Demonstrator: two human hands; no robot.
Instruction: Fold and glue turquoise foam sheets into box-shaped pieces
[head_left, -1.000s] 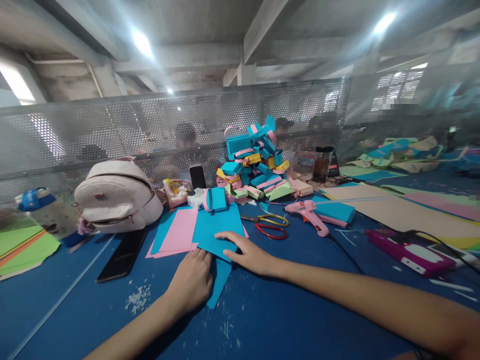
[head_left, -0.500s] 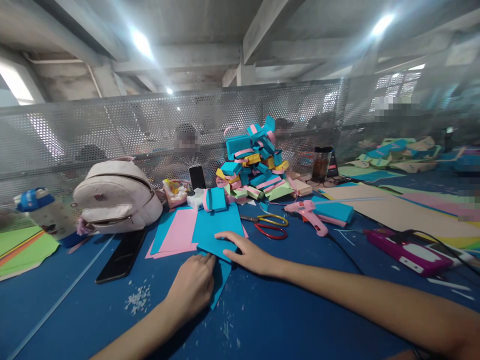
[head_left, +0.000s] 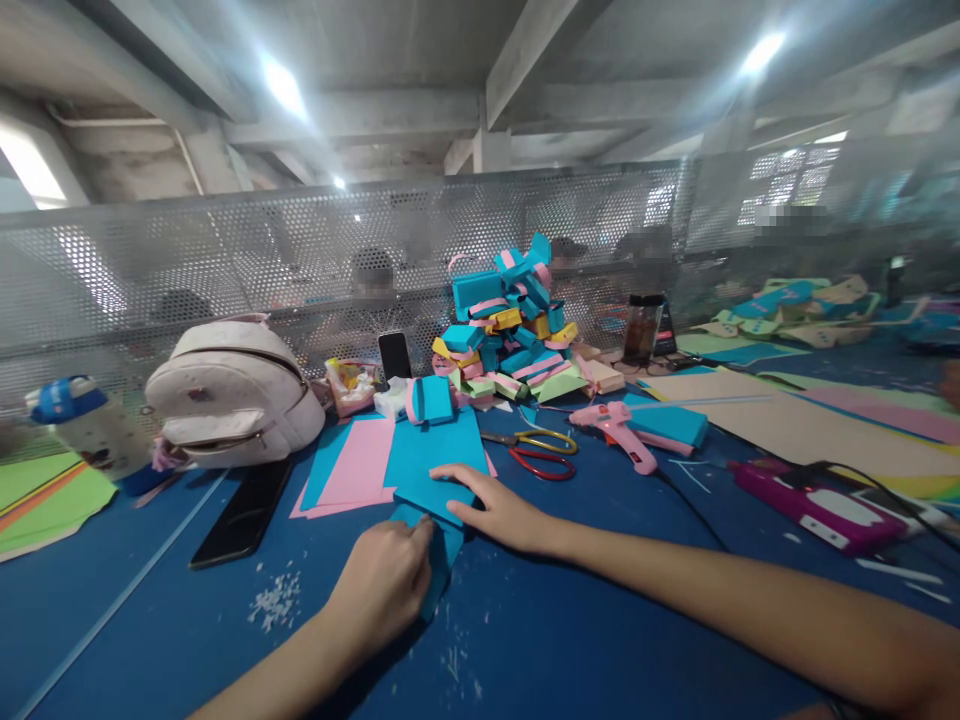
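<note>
A folded piece of blue paper [head_left: 448,543] lies on the table in front of me, its narrow end pointing toward me. My left hand [head_left: 390,572] is closed with curled fingers, its fingertips pressed on the paper just below a fold. From the right, my right hand [head_left: 491,508] rests with fingers stretched and thumb apart, holding the paper's upper part flat. Beyond it are blue sheets [head_left: 435,447] and pink sheets [head_left: 360,460]. A small blue paper box [head_left: 435,400] with a pink strip stands at their far edge.
Scissors [head_left: 544,455] and a pink glue gun [head_left: 619,430] lie to the right, near a purple device [head_left: 817,505]. Paper boxes are piled [head_left: 517,330] at the back. To the left are a backpack [head_left: 232,395], a phone [head_left: 244,512], a bottle [head_left: 94,430] and white scraps [head_left: 275,600].
My left hand has slid slightly down along the blue paper toward me, uncovering more of it below the fold. The right hand has stayed in place.
</note>
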